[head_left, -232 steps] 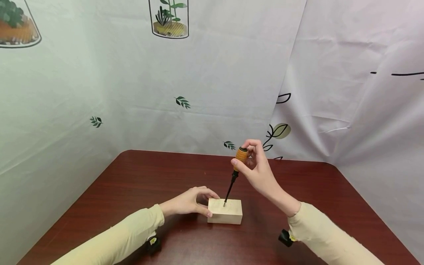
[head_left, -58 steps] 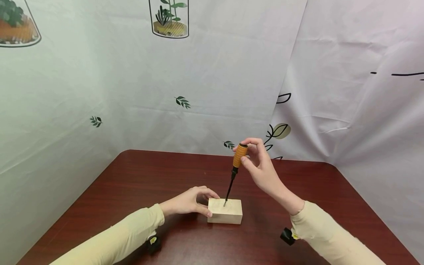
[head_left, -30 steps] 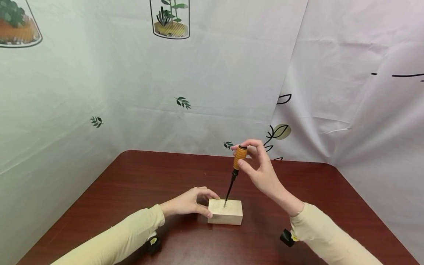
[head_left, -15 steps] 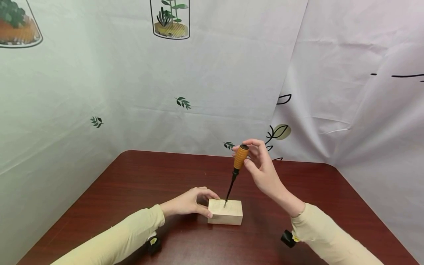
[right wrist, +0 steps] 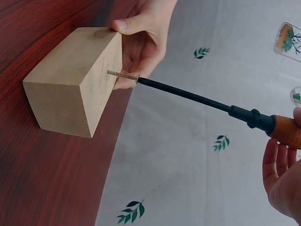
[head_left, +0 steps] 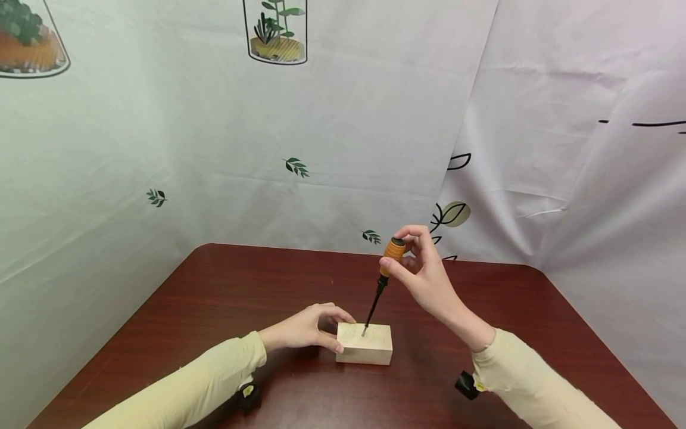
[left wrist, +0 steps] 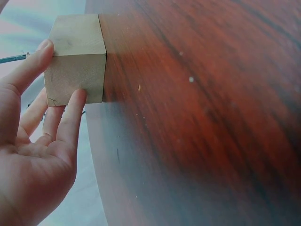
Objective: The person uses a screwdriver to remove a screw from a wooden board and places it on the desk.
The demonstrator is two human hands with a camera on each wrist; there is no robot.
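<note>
A pale wooden block lies flat on the dark red table. My left hand grips its left end, thumb on the near side and fingers behind; the left wrist view shows the thumb and fingers on the block. A screw stands partway out of the block's top face. Its head meets the tip of a black-shafted screwdriver. My right hand holds the screwdriver's orange handle between thumb and fingers, one fingertip near the end cap. The screwdriver leans slightly to the right.
The reddish-brown table reaches back to a pale cloth backdrop with plant prints. Black wrist cameras hang under both sleeves, one under the right sleeve.
My right thumb and fingers have shifted round the screwdriver handle, the thumb now across its front. The handle's top sits slightly further right. The left hand and block have stayed in place.
</note>
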